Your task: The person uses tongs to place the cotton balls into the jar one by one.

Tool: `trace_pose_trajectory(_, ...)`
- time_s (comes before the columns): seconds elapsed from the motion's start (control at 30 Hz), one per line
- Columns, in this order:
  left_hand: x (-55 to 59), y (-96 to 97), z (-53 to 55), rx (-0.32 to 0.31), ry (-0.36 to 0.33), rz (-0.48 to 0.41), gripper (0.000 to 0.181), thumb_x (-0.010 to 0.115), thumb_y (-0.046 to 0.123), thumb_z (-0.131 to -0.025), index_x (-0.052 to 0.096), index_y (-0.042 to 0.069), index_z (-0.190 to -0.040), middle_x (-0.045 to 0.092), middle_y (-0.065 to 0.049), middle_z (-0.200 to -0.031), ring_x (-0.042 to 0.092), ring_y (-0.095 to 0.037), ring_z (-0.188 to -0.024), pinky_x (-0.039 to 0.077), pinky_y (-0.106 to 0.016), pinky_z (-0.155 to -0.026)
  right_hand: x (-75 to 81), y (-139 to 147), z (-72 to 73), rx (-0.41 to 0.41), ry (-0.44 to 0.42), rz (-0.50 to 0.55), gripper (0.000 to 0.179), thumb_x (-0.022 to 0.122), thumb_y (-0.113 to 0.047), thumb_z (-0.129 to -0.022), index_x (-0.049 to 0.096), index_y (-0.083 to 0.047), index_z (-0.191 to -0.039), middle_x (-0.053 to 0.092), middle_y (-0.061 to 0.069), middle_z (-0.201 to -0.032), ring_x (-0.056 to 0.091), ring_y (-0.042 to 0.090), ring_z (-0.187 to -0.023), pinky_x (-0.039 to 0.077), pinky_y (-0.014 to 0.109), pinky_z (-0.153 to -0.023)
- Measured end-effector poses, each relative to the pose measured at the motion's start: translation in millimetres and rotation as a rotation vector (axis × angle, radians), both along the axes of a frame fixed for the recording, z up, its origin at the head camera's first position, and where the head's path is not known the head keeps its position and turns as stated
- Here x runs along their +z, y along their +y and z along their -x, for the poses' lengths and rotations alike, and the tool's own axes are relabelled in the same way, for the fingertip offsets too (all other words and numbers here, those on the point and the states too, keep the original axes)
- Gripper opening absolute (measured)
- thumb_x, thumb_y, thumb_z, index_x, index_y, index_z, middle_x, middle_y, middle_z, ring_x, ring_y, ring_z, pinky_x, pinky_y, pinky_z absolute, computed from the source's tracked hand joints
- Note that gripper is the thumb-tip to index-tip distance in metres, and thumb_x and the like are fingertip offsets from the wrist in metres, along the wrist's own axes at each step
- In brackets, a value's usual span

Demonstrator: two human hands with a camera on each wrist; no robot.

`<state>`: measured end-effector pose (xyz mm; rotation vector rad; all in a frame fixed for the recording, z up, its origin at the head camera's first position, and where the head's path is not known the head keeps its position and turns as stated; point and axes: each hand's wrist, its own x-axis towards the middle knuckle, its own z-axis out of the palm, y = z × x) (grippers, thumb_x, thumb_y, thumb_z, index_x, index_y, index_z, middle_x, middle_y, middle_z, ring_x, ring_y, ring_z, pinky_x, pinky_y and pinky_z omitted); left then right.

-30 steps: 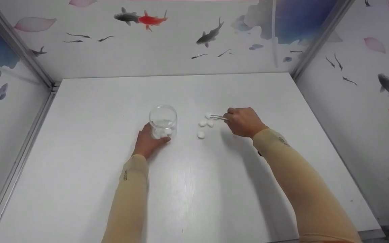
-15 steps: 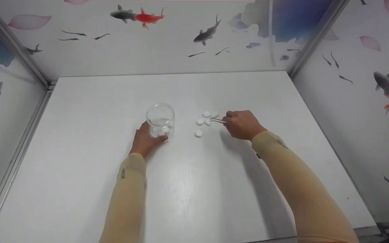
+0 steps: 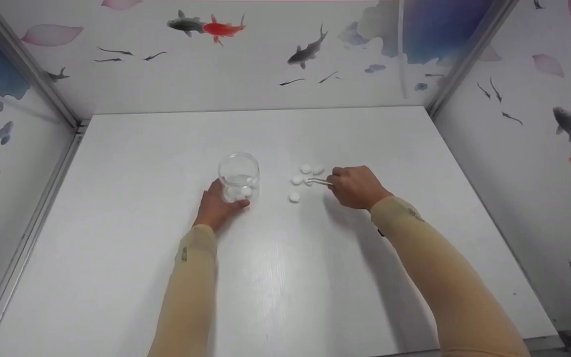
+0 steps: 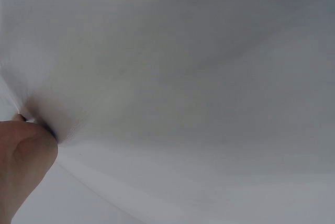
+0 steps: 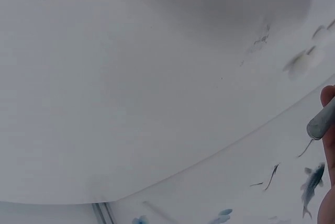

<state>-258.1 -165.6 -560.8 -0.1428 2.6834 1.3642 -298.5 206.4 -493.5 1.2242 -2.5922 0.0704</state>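
Observation:
In the head view my left hand [image 3: 218, 206] holds a clear jar [image 3: 239, 166] round its lower side, the thumb across the front. White balls, like cotton balls [image 3: 246, 191], lie in the bottom of it. The thumb [image 4: 26, 156] shows at the left edge of the left wrist view. My right hand [image 3: 359, 187] grips metal tweezers [image 3: 321, 182], whose tips touch or overlap one white ball [image 3: 308, 182] on the table. Around it lie several more, including a lone nearer ball [image 3: 294, 198]. The right wrist view shows the tweezers' rear end [image 5: 320, 122] by my fingers.
A white table [image 3: 265, 277] lies under both hands. Printed panels with fish and petals stand behind it, as the back wall [image 3: 246, 79], and on the left and right. Metal rails run along their corners.
The tweezers have shifted from the rearmost white ball toward a nearer one, the right hand moving slightly toward the person. The left hand still holds the jar in place.

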Motion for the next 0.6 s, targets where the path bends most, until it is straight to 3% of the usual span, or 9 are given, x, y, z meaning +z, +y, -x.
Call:
trace_pose_trajectory(0.2, -0.3, 0.4, 4.0, 0.022, -0.024, -0.004, 0.110, 0.083, 0.050, -0.077, 0.020, 0.011, -0.159, 0.029, -0.010, -0.160, 0.020, -0.030, -0.149, 0.008, -0.041, -0.124, -2.5, -11, -3.2, 0.036, 0.000, -0.011, 0.005, 0.072, -0.010, -0.089, 0.076, -0.009, -0.092, 0.064, 0.004, -0.076, 0.060, 0.018, -0.059, 0.055, 0.034, -0.051)
trace_pose_trajectory(0.4, -2.7, 0.0, 3.5, 0.022, -0.004, -0.013, 0.109, 0.084, 0.048, -0.078, 0.021, 0.012, -0.159, 0.030, -0.009, -0.160, 0.020, -0.027, -0.149, 0.001, -0.036, -0.123, -7.3, -24, -5.1, 0.063, -0.016, -0.048, 0.006, 0.071, -0.012, -0.091, 0.075, -0.009, -0.093, 0.065, 0.004, -0.079, 0.058, 0.017, -0.060, 0.055, 0.035, -0.052)
trace_pose_trajectory(0.6, -2.3, 2.1, 2.4, 0.023, 0.000, -0.026, 0.108, 0.084, 0.047, -0.078, 0.022, 0.010, -0.158, 0.032, -0.011, -0.159, 0.022, -0.029, -0.148, 0.005, -0.040, -0.124, -10.6, -28, -4.6, 0.063, -0.024, -0.075, 0.006, 0.071, -0.013, -0.091, 0.075, -0.009, -0.092, 0.063, 0.003, -0.078, 0.057, 0.017, -0.059, 0.054, 0.036, -0.051)
